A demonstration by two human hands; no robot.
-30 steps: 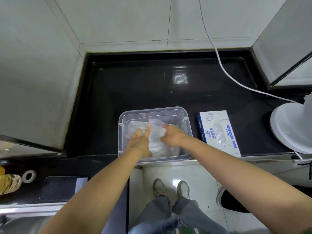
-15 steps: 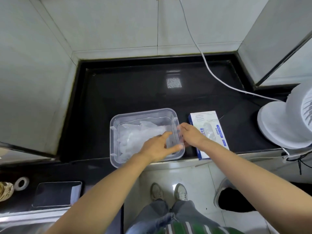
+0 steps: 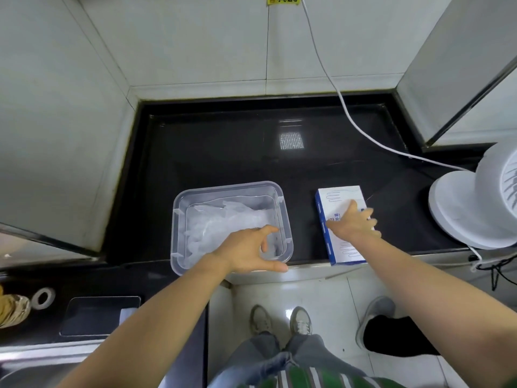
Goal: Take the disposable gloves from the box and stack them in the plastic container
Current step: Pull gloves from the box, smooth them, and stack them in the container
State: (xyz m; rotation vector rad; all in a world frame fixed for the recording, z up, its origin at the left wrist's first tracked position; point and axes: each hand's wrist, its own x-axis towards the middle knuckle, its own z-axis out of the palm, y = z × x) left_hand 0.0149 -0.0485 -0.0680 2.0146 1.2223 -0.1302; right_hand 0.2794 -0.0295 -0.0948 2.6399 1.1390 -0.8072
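A clear plastic container [image 3: 179, 219] stands on the black counter near its front edge, with thin translucent disposable gloves [image 3: 221, 222] lying flat inside. To its right lies the white and blue glove box [image 3: 340, 196], long side pointing away from me. My left hand [image 3: 249, 252] hovers over the container's near right corner, fingers loosely curved, holding nothing. My right hand [image 3: 354, 224] lies on top of the box with fingers spread over its middle, hiding the opening.
A white fan [image 3: 472, 203] stands at the right with its cable [image 3: 344, 107] running up the tiled wall. A phone [image 3: 98, 315] and a tape roll [image 3: 42, 297] lie on the lower left counter, beside a sink edge [image 3: 33, 359].
My right hand has left the container and moved right onto the glove box. My left hand has drawn back from the gloves to the container's near right corner.
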